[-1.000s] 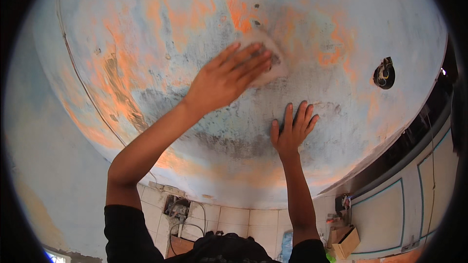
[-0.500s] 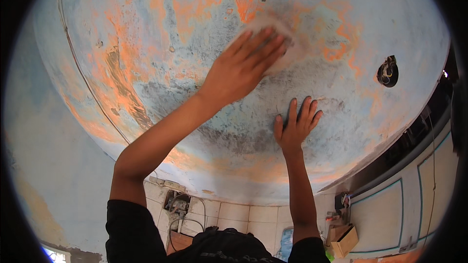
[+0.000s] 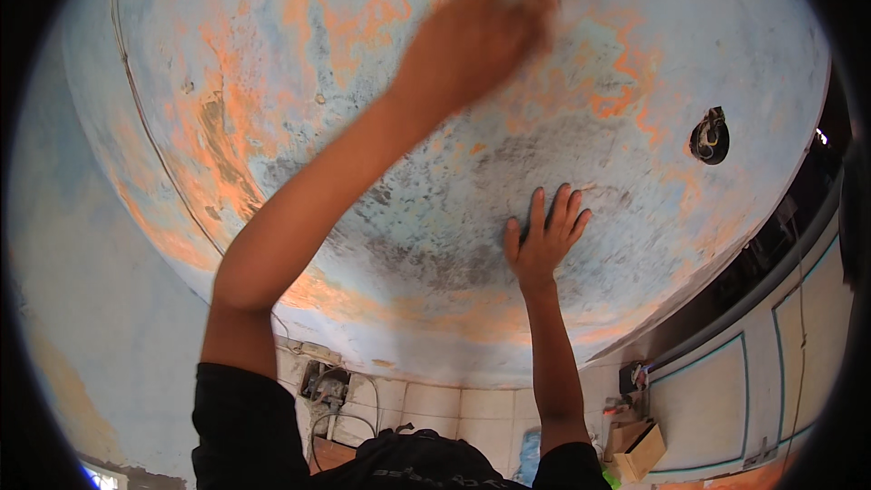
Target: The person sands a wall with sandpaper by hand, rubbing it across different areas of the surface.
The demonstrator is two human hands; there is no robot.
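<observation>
A wall (image 3: 363,236) with worn pale-blue paint, orange patches and a dark grey stained area fills most of the view. My left hand (image 3: 481,36) reaches high on it, above the dark area. Motion smears its fingers, which look bent, and anything under them cannot be made out. Lower and to the right, my right hand (image 3: 544,236) lies flat against the dark stained area, fingers spread, holding nothing.
A round recess with loose wires (image 3: 710,136) sits in the wall at right. A thin cable (image 3: 150,122) runs down its left side. Below are floor tiles (image 3: 431,395), an opened wall box with wires (image 3: 327,386), a cardboard box (image 3: 641,454) and a pale panelled door (image 3: 703,399).
My left hand has moved up the wall, its fingers going from outstretched to a bent-looking blur. The right hand stays planted on the wall, spread as before.
</observation>
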